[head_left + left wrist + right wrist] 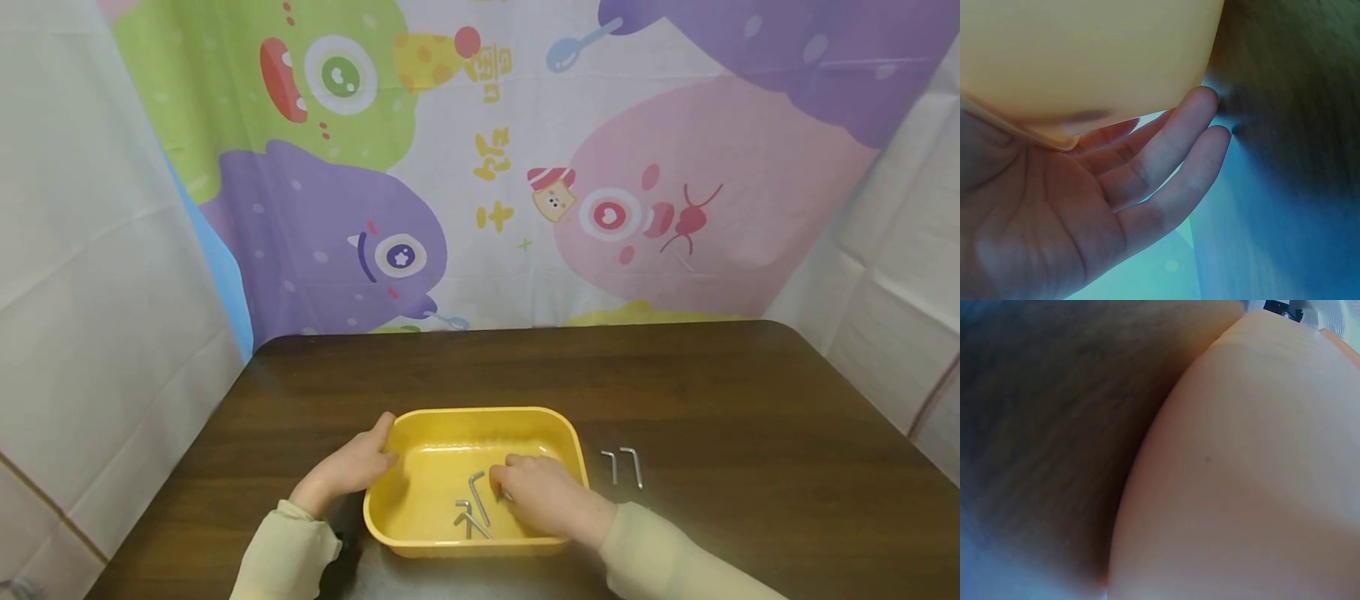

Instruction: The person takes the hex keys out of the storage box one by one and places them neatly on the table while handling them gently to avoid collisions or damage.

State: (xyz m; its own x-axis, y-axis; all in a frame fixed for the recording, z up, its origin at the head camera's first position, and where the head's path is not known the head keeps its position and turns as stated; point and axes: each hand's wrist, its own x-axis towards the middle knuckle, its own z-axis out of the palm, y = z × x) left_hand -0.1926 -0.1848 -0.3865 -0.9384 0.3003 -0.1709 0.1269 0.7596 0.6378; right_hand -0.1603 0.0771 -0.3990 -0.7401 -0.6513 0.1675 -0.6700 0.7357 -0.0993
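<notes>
Steadying the yellow bin point(431, 487) at its left end: left hand point(347, 468), thumb lapped over the rim, fingers lightly bent along the outer wall, so a loose clasp on the bin; the left wrist view has the fingertips low by the bin's bottom edge. Bin sits on the dark wooden table point(697, 383), near side of it. Right hand point(543, 496) is reaching inside over the near right part, fingers bent downward; a sliver of grey shows by the fingertips, but whether anything is pinched, cannot tell. Left of those fingers, on the bin floor, three L-shaped metal rods: one longer rod point(478, 500) slanting, nearest the hand, and below it a crossed pair point(474, 523). Two more, a smaller rod point(613, 468) and a bigger rod point(636, 468), lie side by side on the table, just right of the bin. Pale sleeves point(288, 550) on both arms. Behind: cartoon-printed cloth point(517, 292).
</notes>
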